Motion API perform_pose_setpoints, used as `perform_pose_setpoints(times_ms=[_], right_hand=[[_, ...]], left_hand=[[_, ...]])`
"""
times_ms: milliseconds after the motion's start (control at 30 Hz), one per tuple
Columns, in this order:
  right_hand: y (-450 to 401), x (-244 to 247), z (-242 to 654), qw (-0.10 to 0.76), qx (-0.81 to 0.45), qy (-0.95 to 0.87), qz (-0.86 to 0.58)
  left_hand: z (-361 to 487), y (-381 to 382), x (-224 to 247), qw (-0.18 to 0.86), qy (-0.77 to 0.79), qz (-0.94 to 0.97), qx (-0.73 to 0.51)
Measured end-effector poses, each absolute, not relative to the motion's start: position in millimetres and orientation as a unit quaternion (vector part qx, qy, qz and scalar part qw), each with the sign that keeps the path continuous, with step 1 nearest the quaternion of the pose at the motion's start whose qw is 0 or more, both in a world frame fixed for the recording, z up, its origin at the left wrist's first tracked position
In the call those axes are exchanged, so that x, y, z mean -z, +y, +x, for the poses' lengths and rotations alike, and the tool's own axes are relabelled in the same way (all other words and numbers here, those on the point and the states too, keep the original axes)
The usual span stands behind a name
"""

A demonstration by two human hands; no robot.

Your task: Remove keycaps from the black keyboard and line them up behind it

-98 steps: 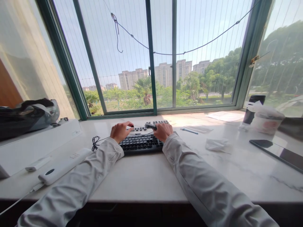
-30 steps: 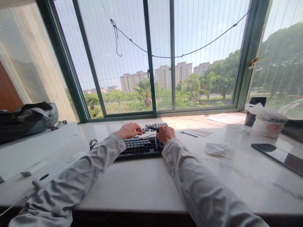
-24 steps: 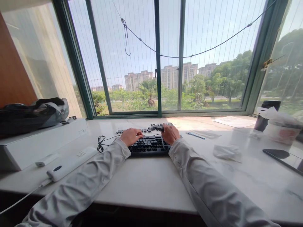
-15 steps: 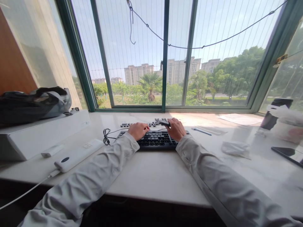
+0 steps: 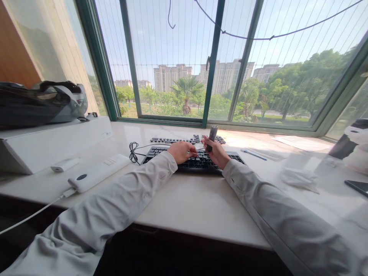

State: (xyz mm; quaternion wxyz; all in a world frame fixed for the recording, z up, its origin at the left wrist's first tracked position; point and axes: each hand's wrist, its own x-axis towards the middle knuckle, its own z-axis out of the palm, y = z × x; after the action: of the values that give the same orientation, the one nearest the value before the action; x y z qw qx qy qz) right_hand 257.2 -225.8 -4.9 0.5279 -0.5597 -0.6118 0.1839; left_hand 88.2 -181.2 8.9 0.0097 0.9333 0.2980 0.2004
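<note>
A black keyboard (image 5: 198,165) lies on the white tabletop, partly hidden by both hands. Behind it, loose black keycaps (image 5: 169,140) are set out in rows. My left hand (image 5: 182,152) rests over the middle of the keyboard, its fingers bent together at the keys; whatever they may grip is too small to make out. Over the keyboard's right part, my right hand (image 5: 216,153) is closed around a small dark tool (image 5: 212,138), held upright with its metal-looking tip pointing up.
A coiled black cable (image 5: 133,152) is left of the keyboard. Further left are a white power strip (image 5: 99,174) and a long white box (image 5: 57,143) bearing a dark bag (image 5: 43,101). On the right lie a blue pen (image 5: 255,155) and a clear plastic bag (image 5: 299,178).
The view has shifted. The dark tool in my right hand has turned from lying nearly flat to upright. My left hand has moved right along the keyboard, closer to my right hand.
</note>
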Motion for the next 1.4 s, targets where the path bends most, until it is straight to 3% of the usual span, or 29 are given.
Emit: perform_pose_setpoints(times_ms=[100, 367, 667, 1400], right_hand=[[-228, 0, 249, 0.668, -0.378, -0.507, -0.393], [-237, -7, 230, 0.708, -0.520, -0.385, -0.283], [-236, -5, 231, 0.706, -0.543, -0.345, -0.297], [-243, -10, 228, 0.693, -0.559, -0.330, -0.315]], left_hand=[[89, -182, -8, 0.024, 0.275, 0.938, -0.211], [90, -184, -9, 0.009, 0.274, 0.942, -0.192], [86, -187, -17, -0.088, 0.291, 0.944, -0.132], [79, -193, -28, -0.123, 0.283, 0.944, -0.119]])
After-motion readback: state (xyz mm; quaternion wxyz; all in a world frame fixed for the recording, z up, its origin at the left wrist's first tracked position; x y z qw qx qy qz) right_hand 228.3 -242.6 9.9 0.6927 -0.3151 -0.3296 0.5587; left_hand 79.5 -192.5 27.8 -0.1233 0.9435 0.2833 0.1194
